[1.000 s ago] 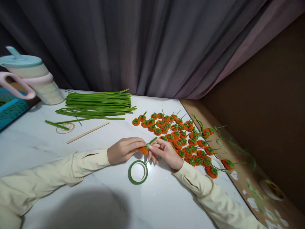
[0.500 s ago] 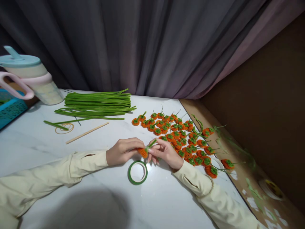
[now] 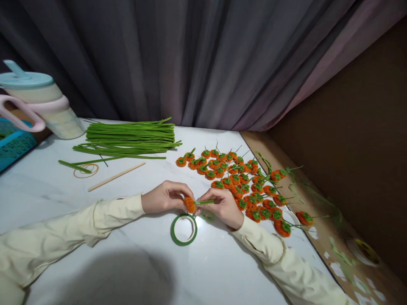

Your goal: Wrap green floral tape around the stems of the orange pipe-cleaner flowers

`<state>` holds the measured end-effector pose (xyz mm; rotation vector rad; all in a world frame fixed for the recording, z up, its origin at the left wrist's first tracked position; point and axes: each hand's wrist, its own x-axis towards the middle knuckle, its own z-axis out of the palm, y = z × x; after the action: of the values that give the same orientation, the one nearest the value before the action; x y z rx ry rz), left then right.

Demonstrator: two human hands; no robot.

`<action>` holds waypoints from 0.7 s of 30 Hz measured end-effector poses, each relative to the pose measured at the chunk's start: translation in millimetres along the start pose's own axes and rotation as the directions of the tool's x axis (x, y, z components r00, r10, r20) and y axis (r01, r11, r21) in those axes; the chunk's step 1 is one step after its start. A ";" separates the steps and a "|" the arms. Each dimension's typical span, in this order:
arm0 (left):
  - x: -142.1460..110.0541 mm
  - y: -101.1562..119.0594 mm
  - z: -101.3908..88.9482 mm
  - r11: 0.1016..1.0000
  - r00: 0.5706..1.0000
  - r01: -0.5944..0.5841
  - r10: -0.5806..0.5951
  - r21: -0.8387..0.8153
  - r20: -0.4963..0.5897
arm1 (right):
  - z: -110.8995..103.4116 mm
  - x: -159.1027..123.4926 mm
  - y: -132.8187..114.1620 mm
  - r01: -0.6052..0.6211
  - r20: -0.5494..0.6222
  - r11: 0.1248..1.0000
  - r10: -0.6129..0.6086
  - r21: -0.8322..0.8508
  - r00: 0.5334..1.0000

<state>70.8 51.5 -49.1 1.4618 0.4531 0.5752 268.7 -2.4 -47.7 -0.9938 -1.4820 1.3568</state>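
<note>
My left hand (image 3: pixel 165 197) pinches a small orange pipe-cleaner pumpkin (image 3: pixel 190 205) between thumb and fingers. From the pumpkin a green stem (image 3: pixel 206 202) points right, and my right hand (image 3: pixel 222 205) is closed around its base, thumb and forefinger pressed together. Whether a strip of tape is between those fingertips is too small to tell. Just below both hands, a roll of green tape (image 3: pixel 174 234) lies flat on the white table (image 3: pixel 222 267). Many finished-looking orange pumpkins (image 3: pixel 235 180) with green tops spread out beyond my right hand.
Green pipe cleaners (image 3: pixel 130 134) lie bundled at the back, with a wooden stick (image 3: pixel 116 176) and rubber bands (image 3: pixel 78 173) nearer. A lidded tumbler (image 3: pixel 68 120) and a blue basket (image 3: pixel 15 146) stand left. Paper scraps (image 3: pixel 337 270) litter the brown surface at right.
The pumpkin has turned in my fingers, so its stem has swung from pointing up and right to nearly level. My right fingers have curled in closer around the stem's base.
</note>
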 end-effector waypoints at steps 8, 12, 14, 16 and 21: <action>3.1 2.4 -10.0 0.966 0.969 0.213 -0.190 -0.145 0.158 | 0.1 -8.6 9.6 0.637 0.280 0.419 -0.646 -0.647 0.710; 2.9 3.6 -9.2 0.950 0.956 0.249 -0.211 -0.186 0.205 | -0.2 -9.4 8.1 0.684 0.403 0.184 -0.690 -0.706 0.601; 2.9 3.4 -9.0 0.937 0.943 0.284 -0.233 -0.206 0.238 | 0.0 -9.5 3.8 0.707 0.468 0.064 -0.707 -0.704 0.530; 3.1 2.8 -9.5 0.923 0.929 0.316 -0.254 -0.221 0.270 | 0.1 -9.6 -1.1 0.721 0.524 -0.027 -0.706 -0.692 0.476; 3.7 -0.1 -12.5 0.880 0.903 0.381 -0.287 -0.283 0.321 | 0.1 -10.3 -8.5 0.689 0.565 -0.126 -0.684 -0.714 0.461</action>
<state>66.0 63.7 -49.9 1.0738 0.3600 0.1556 271.7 -13.0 -40.1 -0.4892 -2.3199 -0.4839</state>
